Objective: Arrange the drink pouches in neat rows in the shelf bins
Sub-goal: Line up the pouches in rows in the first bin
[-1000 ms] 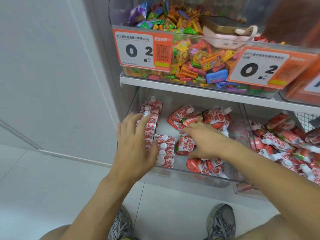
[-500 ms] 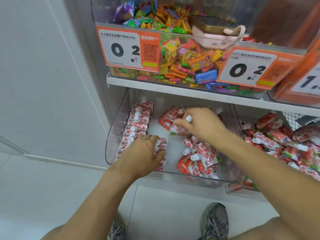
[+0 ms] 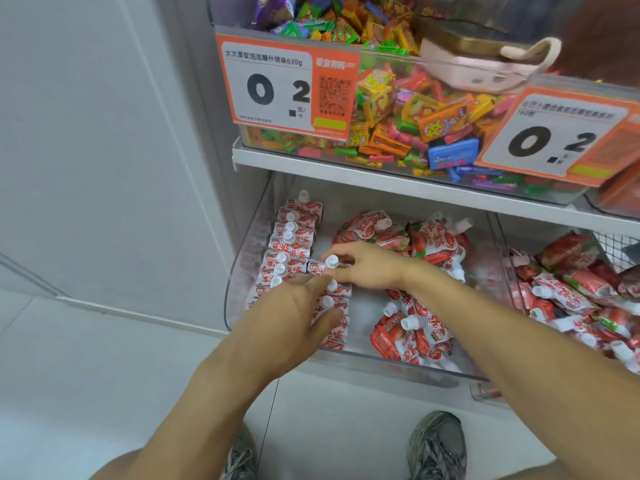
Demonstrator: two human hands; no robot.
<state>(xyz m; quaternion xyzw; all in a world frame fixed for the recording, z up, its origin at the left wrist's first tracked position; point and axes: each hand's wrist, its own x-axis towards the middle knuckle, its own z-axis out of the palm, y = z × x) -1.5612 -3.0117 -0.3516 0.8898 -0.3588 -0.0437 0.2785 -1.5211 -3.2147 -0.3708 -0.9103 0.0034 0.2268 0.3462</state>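
These drink pouches look like light, squishy foil packs with a hard little white cap. The film probably slides around, so my guess is the cap or stiff neck is the best place to grab, not the soft belly.

Everything sits in the clear bin (image 3: 242, 271) under the candy shelf. The right hand (image 3: 367, 268) is pinching one pouch (image 3: 330, 264) near its cap, fingers (image 3: 337, 252) curled in close, setting it at the far end of the short second row (image 3: 334, 317), just beside the finished row (image 3: 291, 244) along the bin's left wall. The left hand (image 3: 294, 313) lies on that second row with fairly straight fingers, pressing rather than gripping, as far as I can tell. Loose pouches (image 3: 412, 334) are still heaped toward the bin's right side.
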